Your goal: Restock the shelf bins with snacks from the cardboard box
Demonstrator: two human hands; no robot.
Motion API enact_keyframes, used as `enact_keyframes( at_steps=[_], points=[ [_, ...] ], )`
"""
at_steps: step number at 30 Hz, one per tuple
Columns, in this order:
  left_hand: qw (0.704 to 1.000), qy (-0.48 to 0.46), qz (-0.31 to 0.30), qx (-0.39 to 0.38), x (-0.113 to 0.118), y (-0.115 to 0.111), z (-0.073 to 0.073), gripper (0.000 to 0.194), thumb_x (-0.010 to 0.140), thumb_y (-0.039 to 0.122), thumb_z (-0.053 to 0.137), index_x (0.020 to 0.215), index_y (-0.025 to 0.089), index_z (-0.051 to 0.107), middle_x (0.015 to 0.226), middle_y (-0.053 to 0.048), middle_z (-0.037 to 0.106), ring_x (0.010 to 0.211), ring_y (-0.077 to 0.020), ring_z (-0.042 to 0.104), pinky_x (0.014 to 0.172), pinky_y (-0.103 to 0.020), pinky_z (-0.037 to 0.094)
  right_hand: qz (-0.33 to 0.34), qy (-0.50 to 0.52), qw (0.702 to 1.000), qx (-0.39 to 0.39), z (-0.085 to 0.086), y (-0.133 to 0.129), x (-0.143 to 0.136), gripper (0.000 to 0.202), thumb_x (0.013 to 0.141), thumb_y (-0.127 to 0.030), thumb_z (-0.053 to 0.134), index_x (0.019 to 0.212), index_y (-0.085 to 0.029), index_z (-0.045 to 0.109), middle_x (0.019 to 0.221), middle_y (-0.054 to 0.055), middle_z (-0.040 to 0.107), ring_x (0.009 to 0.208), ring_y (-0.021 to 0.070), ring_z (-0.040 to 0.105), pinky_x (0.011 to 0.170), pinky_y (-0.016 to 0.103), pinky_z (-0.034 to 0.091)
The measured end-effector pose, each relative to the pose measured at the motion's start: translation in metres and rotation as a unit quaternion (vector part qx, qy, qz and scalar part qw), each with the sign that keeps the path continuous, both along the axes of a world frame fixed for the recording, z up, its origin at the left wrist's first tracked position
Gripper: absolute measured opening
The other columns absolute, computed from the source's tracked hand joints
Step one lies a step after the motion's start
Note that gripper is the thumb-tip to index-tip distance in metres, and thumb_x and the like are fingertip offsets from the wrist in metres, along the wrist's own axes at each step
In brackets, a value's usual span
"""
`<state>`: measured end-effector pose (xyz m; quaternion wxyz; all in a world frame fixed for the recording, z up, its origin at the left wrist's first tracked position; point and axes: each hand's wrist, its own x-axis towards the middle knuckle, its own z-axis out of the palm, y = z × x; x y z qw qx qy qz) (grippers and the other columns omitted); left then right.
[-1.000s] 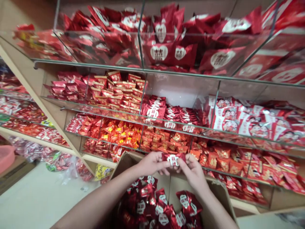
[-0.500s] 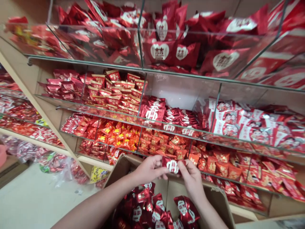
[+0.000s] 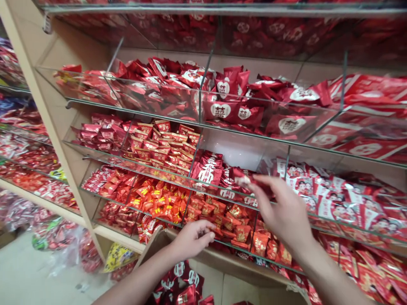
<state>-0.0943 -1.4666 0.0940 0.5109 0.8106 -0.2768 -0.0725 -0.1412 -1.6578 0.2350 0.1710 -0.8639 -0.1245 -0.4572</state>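
My right hand reaches to the middle shelf, pinching a small dark red candy packet by its edge. The packet is somewhat blurred and hangs over a compartment where similar dark red packets with white labels stand in rows. Lower and to the left, my left hand hovers above the cardboard box, its fingers loosely bent and apart, with nothing in them. Inside the box lie more dark red packets, partly cut off by the frame's bottom edge.
Clear front panels and dividers edge the shelf compartments. Larger red bags fill the shelf above, orange-red packets the one below. White-and-red packets lie right of my right hand. Bagged goods sit on the floor at left.
My right hand has carried the packet up from above the box to the middle shelf. My left hand has let go of it and dropped slightly leftward. The view has tilted upward.
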Motion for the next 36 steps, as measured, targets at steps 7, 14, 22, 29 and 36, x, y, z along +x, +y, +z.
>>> enact_keyframes(
  at_steps=[7,14,22,29,36],
  points=[
    [0.972,-0.169,-0.014,0.165,-0.011,0.002,0.001,0.023,0.08,0.029,0.046,0.094,0.026,0.064,0.09,0.001,0.068,0.082,-0.0161,0.061,0.075,-0.025,0.043,-0.244,0.281,0.926,-0.063,0.052,0.003,0.134,0.029,0.078,-0.016,0.043,0.104,-0.012,0.055,0.098,0.017,0.062,0.09,0.0262,0.058,0.068,0.031,0.043],
    [0.962,-0.198,-0.024,0.187,-0.009,0.005,-0.002,0.02,0.08,0.029,0.046,0.09,0.026,0.063,0.085,0.002,0.068,0.079,-0.0164,0.061,0.072,-0.025,0.044,-0.212,0.329,0.916,-0.085,0.039,-0.006,0.174,0.023,0.072,-0.018,0.055,0.094,-0.013,0.062,0.103,0.012,0.063,0.096,0.0206,0.057,0.076,0.024,0.042],
    [0.959,-0.201,-0.03,0.199,-0.008,0.004,-0.001,0.022,0.081,0.03,0.044,0.09,0.025,0.064,0.084,0.0,0.068,0.078,-0.0164,0.061,0.071,-0.024,0.043,-0.262,0.336,0.9,-0.092,0.038,0.0,0.166,0.033,0.076,-0.009,0.042,0.106,-0.01,0.057,0.106,0.021,0.059,0.097,0.0263,0.057,0.072,0.033,0.044],
    [0.956,-0.209,-0.026,0.204,-0.009,0.003,0.0,0.023,0.082,0.03,0.043,0.089,0.024,0.064,0.081,-0.001,0.068,0.077,-0.0162,0.061,0.071,-0.024,0.043,-0.257,0.34,0.899,-0.1,0.04,0.006,0.162,0.035,0.075,-0.007,0.04,0.106,-0.01,0.057,0.108,0.019,0.059,0.099,0.0267,0.056,0.074,0.033,0.044],
    [0.957,-0.218,-0.027,0.19,-0.01,0.004,0.001,0.024,0.082,0.03,0.042,0.089,0.023,0.064,0.081,-0.002,0.067,0.076,-0.0159,0.06,0.072,-0.024,0.043,-0.255,0.281,0.919,-0.103,0.065,0.02,0.137,0.034,0.074,-0.017,0.048,0.107,-0.007,0.055,0.106,0.021,0.056,0.099,0.0309,0.054,0.075,0.037,0.043]
  ],
)
